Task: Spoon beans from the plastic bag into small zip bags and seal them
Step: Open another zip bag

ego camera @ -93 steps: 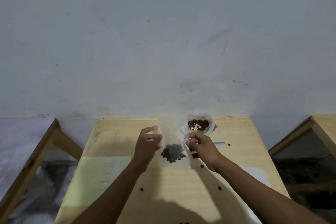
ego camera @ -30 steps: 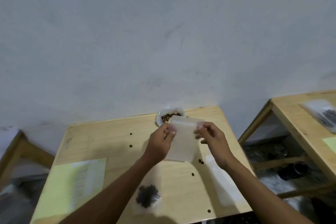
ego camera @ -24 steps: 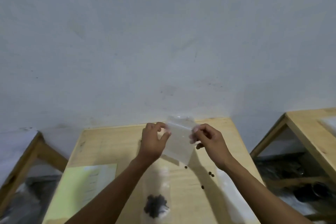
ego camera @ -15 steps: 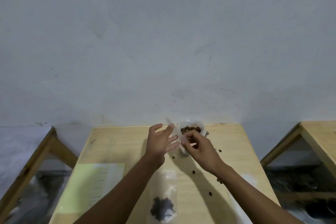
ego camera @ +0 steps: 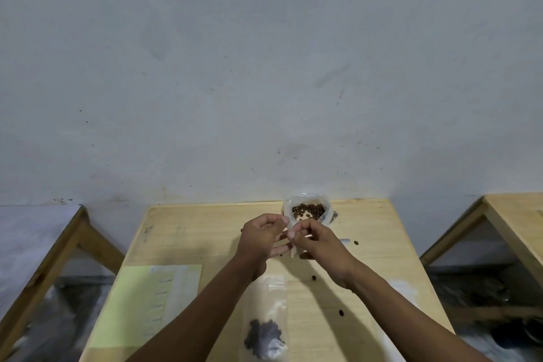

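The open plastic bag (ego camera: 308, 211) of brown beans stands at the far edge of the wooden table (ego camera: 191, 232). Just in front of it, my left hand (ego camera: 260, 236) and my right hand (ego camera: 316, 239) pinch an empty small zip bag (ego camera: 292, 244) between them; it is clear, mostly hidden by my fingers, and held above the table. A filled zip bag (ego camera: 266, 329) with dark beans lies flat near the front edge. No spoon is clearly visible.
A pale yellow-green sheet of paper (ego camera: 150, 306) lies on the table's left side. Several loose beans (ego camera: 340, 312) are scattered on the right half. A white strip (ego camera: 402, 291) lies at the right edge. Other wooden tables stand left (ego camera: 44, 267) and right (ego camera: 517, 223).
The bean-filled zip bag was laid down near the front edge. Both hands took an empty zip bag, brought it in front of the bean bag, and closed together on its top.
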Action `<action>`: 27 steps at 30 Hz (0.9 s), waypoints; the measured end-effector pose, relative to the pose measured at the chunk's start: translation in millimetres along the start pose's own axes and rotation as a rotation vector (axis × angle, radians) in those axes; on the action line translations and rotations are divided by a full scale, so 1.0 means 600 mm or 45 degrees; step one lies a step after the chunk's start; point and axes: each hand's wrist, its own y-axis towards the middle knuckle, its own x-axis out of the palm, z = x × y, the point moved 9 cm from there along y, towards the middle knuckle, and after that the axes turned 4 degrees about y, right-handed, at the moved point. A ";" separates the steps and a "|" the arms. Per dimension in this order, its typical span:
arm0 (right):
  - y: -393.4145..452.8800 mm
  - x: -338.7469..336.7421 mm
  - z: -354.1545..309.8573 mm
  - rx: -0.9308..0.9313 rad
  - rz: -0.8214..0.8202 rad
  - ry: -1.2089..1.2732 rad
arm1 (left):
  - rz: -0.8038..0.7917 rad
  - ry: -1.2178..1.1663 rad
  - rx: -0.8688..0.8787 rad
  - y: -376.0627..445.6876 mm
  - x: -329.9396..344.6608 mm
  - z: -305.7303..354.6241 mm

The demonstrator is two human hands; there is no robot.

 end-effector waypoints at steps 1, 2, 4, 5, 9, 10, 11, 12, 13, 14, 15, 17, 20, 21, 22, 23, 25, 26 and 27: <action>0.001 -0.001 0.003 0.023 -0.005 0.045 | -0.008 0.008 0.002 0.000 0.001 -0.002; 0.001 0.000 0.004 0.040 -0.004 0.069 | -0.013 0.021 0.001 0.000 0.003 -0.005; 0.001 -0.002 0.003 0.053 0.040 0.039 | -0.002 0.028 -0.003 0.001 0.006 -0.010; 0.001 -0.005 0.001 0.046 0.078 0.004 | 0.014 0.021 -0.005 0.002 0.006 -0.012; -0.001 -0.020 -0.009 -0.065 0.219 -0.174 | 0.048 -0.008 -0.002 0.003 0.010 -0.013; -0.002 -0.022 -0.012 -0.098 0.244 -0.247 | 0.051 -0.016 -0.001 0.002 0.011 -0.014; -0.003 -0.024 -0.014 -0.123 0.273 -0.310 | 0.059 -0.016 0.000 0.001 0.012 -0.014; -0.005 -0.025 -0.017 -0.147 0.301 -0.354 | 0.073 -0.012 -0.002 0.000 0.012 -0.016; -0.006 -0.026 -0.019 -0.161 0.323 -0.382 | 0.089 -0.009 -0.007 -0.001 0.012 -0.019; -0.005 -0.025 -0.019 -0.166 0.332 -0.396 | 0.106 -0.011 -0.010 -0.001 0.011 -0.023; -0.005 -0.025 -0.017 -0.160 0.333 -0.404 | 0.122 -0.014 -0.013 0.000 0.010 -0.026; -0.004 -0.025 -0.011 -0.135 0.321 -0.405 | 0.137 -0.014 -0.018 0.000 0.007 -0.032; -0.005 -0.026 -0.005 -0.116 0.302 -0.423 | 0.088 0.012 -0.025 -0.003 0.010 -0.038; -0.006 -0.024 -0.004 -0.115 0.286 -0.432 | 0.075 0.048 -0.016 -0.005 0.011 -0.039; -0.006 -0.021 -0.002 -0.104 0.274 -0.438 | 0.073 0.088 0.000 -0.006 0.011 -0.039; -0.006 -0.019 0.002 -0.075 0.272 -0.441 | 0.094 0.144 0.024 -0.007 0.008 -0.038; -0.005 -0.023 0.016 0.021 0.290 -0.391 | 0.172 0.301 0.089 -0.005 -0.003 -0.034; -0.006 -0.026 0.025 0.073 0.306 -0.335 | 0.195 0.390 0.126 -0.003 -0.007 -0.033; -0.007 -0.028 0.032 0.115 0.319 -0.291 | 0.203 0.486 0.164 -0.002 -0.008 -0.031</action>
